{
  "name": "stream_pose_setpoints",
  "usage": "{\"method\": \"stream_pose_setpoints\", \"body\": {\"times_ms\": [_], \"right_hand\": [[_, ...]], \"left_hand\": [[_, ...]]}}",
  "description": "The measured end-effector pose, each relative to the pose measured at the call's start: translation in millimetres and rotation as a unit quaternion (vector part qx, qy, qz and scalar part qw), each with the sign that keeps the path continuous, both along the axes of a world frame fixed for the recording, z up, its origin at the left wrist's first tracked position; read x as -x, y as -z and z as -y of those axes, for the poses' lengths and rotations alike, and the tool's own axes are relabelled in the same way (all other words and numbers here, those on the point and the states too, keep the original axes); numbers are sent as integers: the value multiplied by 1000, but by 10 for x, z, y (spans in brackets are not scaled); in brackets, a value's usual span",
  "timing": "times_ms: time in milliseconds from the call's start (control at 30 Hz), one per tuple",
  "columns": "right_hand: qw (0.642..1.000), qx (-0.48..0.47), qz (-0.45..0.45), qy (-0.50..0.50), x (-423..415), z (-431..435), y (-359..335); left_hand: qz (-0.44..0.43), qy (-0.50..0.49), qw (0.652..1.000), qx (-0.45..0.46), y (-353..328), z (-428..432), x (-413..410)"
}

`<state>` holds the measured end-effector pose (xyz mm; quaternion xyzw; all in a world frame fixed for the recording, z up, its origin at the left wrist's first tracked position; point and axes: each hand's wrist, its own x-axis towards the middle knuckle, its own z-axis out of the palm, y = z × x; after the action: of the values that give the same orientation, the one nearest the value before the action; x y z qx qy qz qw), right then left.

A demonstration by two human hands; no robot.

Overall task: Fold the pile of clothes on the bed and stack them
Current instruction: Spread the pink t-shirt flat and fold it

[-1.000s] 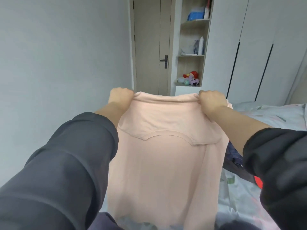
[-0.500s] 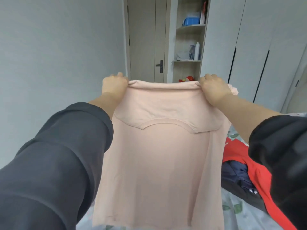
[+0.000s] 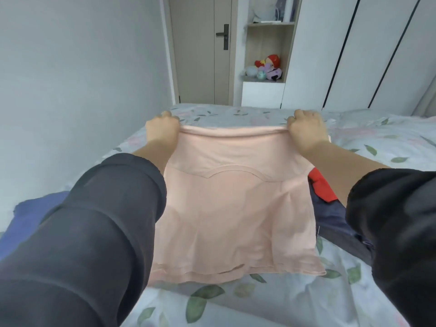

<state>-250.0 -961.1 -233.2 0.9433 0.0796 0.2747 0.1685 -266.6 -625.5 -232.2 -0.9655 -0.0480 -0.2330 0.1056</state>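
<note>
A pale pink shirt [image 3: 233, 208] is stretched out between my hands over the bed [image 3: 271, 300], its lower hem lying on the floral sheet. My left hand [image 3: 161, 129] grips the top left corner and my right hand [image 3: 306, 129] grips the top right corner. Both arms wear dark sleeves. To the right, partly hidden by my right arm, lie a red garment [image 3: 320, 185] and a dark navy garment [image 3: 335, 223].
A blue cloth [image 3: 33, 213] lies at the bed's left edge beside the grey wall. Beyond the bed stand a door [image 3: 200, 50], an open shelf with plush toys [image 3: 266, 67] and white wardrobe doors [image 3: 365, 50].
My hands have come down and forward with the pink shirt, from held up in the air to low over the bed. Its hem now rests on the sheet.
</note>
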Motion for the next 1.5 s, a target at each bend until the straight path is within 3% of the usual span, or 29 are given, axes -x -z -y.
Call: {"method": "stream_pose_setpoints", "body": {"times_ms": [167, 267, 467, 533, 667, 867, 1000, 1167, 1400, 1500], "right_hand": [[999, -24, 8, -27, 196, -25, 370], [996, -27, 5, -85, 477, 6, 721], [962, 35, -5, -270, 1299, 116, 1426], [953, 65, -43, -292, 1485, 107, 1590], [956, 63, -81, -276, 1688, 99, 1725], [967, 46, -116, -222, 1896, 331, 1985], [974, -24, -124, -190, 1945, 355, 2063], [962, -130, -179, -157, 2035, 500, 2208], [982, 2, -158, -99, 2007, 349, 2044], [986, 17, -128, -106, 2042, 238, 1957]], "left_hand": [[-1, 22, 1000, 1, 446, -195, 245], [0, 110, 993, -39, 826, -310, 553], [-150, 213, 958, -123, 1560, -418, 1428], [-137, 255, 950, -118, 1742, -398, 1642], [-130, 282, 949, -61, 1867, -385, 1830], [-176, 304, 935, -56, 2011, -457, 2011], [-236, 258, 936, -36, 2084, -439, 1981], [-195, 343, 918, -25, 2156, -311, 2067], [-181, 291, 939, -26, 2164, 21, 2055], [-175, 258, 949, -42, 2097, 86, 2051]]}}
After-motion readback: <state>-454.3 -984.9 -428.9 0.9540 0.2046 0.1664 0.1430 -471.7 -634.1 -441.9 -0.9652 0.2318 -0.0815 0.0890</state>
